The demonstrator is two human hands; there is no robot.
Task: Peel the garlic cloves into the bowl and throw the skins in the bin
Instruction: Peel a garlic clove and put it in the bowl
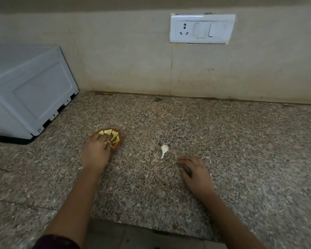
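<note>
Left hand (96, 151) over the near rim of the bowl (116, 139), fingers bunched, tips down inside it. White bits (107, 143) at the tips, blurred; cannot tell if pinched. Garlic (164, 149), pale with a stalk, lies on the counter (241, 150) between both hands, touching neither. Right hand (196, 172) rests on the counter, fingers together, loosely bent, holding nothing. Microwave (29, 90) at far left.

The left hand (95, 151) reaches forward, back up, bunched fingertips dipping over the near rim of the bowl (116, 139); blur hides their grip. The right hand (196, 174) lies palm down, fingers loosely curled, well right of the bowl.
</note>
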